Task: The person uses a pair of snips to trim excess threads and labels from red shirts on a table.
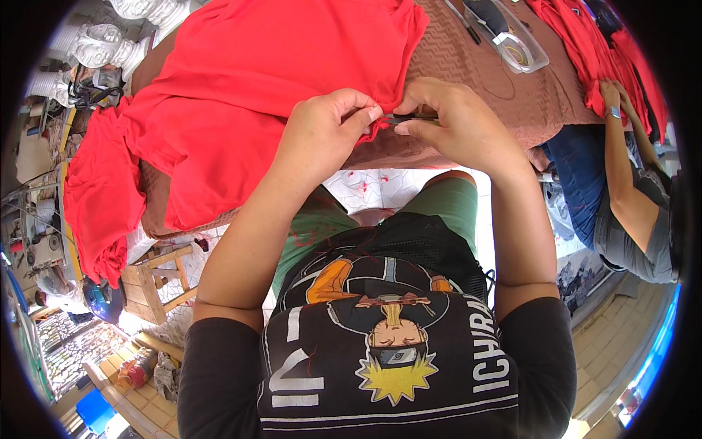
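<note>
A large red cloth garment (241, 80) lies spread across the table, its left part hanging over the table's edge. My left hand (322, 132) is closed, pinching a gathered edge of that garment between thumb and fingers. In my right hand (461, 124), thumb and fingers are closed around small dark thread snips (398, 118). Their narrow blades point left, right at the pinched cloth beside my left fingertips. Whether the blades are touching a thread is too small to tell. My fingers partly hide the handles of the snips.
A brown patterned cloth (475, 80) covers the table. On it are a clear plastic box (530, 58) with small items and a black pen (472, 31). At right, another person's hands (613, 95) rest on red cloth. A wooden stool (150, 289) stands at left.
</note>
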Available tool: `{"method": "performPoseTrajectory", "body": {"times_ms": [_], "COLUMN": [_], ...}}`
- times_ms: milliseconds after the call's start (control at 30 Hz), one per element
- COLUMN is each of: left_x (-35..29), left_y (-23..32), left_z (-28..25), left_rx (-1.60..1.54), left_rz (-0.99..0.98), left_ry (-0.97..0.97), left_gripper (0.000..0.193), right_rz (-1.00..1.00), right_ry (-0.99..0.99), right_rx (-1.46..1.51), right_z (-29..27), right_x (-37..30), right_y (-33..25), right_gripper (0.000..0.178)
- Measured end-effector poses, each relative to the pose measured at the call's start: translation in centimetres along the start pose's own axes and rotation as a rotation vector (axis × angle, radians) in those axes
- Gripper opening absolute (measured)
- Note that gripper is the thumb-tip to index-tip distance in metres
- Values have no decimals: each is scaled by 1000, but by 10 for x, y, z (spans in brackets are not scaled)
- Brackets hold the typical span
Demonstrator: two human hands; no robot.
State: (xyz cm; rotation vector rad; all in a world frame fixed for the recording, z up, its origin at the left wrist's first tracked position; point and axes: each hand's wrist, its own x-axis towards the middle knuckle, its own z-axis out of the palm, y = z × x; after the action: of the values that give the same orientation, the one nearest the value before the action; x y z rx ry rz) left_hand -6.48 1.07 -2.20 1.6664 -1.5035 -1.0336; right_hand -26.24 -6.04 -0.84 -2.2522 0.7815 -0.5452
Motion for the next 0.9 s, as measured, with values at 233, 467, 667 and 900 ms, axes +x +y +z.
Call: {"method": "performPoseTrajectory", "body": {"times_ms": [233, 467, 667, 900], "left_x": [-2, 1, 1, -13], "left_y": [6, 0, -3, 13], "left_z": [0, 4, 6, -9], "left_rx": [63, -43, -113, 170], "left_rz": [7, 44, 51, 373], "left_ry": [1, 27, 55, -85], "left_gripper": [19, 19, 20, 19], "right_rz": [10, 57, 17, -29], "right_ry": [-29, -43, -23, -26], "right_rx": [60, 38, 16, -131], "right_z": [3, 1, 1, -3], "right_x": [4, 2, -3, -3], "right_y": [2, 2, -2, -9], "right_gripper": [19, 19, 20, 19]}}
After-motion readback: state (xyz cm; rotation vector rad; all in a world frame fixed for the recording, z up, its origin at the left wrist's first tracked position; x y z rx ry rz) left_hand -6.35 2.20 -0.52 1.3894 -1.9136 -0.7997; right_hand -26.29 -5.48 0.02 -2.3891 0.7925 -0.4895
